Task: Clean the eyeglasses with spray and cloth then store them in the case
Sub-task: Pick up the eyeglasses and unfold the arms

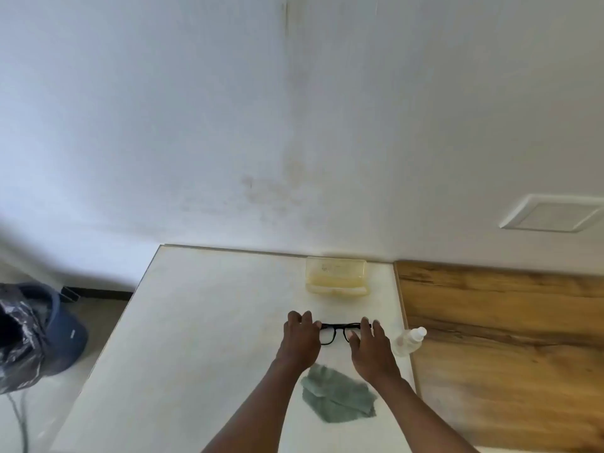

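Black-framed eyeglasses (336, 333) lie on the white table (202, 322) between my two hands. My left hand (300, 338) covers the frame's left end, fingers curled over it. My right hand (371, 346) is at the right end, fingers bent around that corner. A grey-green cloth (338, 395) lies crumpled on the table just behind my wrists. A small clear spray bottle (408, 341) with a white cap lies tilted at the table's right edge. An open translucent yellowish case (336, 276) stands at the back against the wall.
A wood-grain surface (506, 338) adjoins the table on the right. To the left, on the floor, a blue bin with a dark plastic bag (36, 335) and a cable. The white wall rises directly behind the table.
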Demonstrator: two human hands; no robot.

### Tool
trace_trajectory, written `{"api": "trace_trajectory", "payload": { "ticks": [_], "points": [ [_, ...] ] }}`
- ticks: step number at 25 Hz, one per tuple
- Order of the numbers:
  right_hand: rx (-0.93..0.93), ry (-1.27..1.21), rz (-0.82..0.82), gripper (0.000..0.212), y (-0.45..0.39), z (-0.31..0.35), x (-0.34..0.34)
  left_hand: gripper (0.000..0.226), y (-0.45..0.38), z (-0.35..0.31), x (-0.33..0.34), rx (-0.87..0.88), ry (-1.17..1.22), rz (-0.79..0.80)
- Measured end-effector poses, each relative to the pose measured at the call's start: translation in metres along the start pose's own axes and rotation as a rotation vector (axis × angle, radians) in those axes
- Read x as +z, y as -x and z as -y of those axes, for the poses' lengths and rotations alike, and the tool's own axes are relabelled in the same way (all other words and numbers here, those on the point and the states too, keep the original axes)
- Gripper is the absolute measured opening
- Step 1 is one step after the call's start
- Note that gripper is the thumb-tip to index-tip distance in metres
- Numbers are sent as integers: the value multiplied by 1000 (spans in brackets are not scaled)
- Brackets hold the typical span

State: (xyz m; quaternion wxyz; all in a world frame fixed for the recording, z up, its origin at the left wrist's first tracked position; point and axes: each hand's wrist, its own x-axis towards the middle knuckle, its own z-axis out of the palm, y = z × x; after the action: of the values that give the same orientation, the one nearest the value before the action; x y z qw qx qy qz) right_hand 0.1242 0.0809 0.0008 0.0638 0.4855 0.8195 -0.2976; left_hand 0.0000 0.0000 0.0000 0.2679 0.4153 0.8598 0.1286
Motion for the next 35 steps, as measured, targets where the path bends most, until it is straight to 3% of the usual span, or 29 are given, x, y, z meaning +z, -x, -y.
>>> {"api": "trace_trajectory", "payload": {
  "ticks": [3, 7, 21, 29, 35],
  "points": [
    [7, 0, -15, 51, -7, -1, 2, 34, -4, -3, 4, -103, 244, -28],
    [11, -26, -9, 50, -9, -3, 7, 35, -7, -4, 9, -153, 390, 8],
    [56, -181, -45, 46, -14, -5, 8, 41, -9, -6, 2, -324, 574, -50],
    [71, -260, -120, 32, -11, -5, 6, 40, -8, -5, 4, -461, 742, -30],
    [54, -326, -197, 41, -3, -4, 0, 30, 0, -6, 6, -554, 972, -116]
  ]
}}
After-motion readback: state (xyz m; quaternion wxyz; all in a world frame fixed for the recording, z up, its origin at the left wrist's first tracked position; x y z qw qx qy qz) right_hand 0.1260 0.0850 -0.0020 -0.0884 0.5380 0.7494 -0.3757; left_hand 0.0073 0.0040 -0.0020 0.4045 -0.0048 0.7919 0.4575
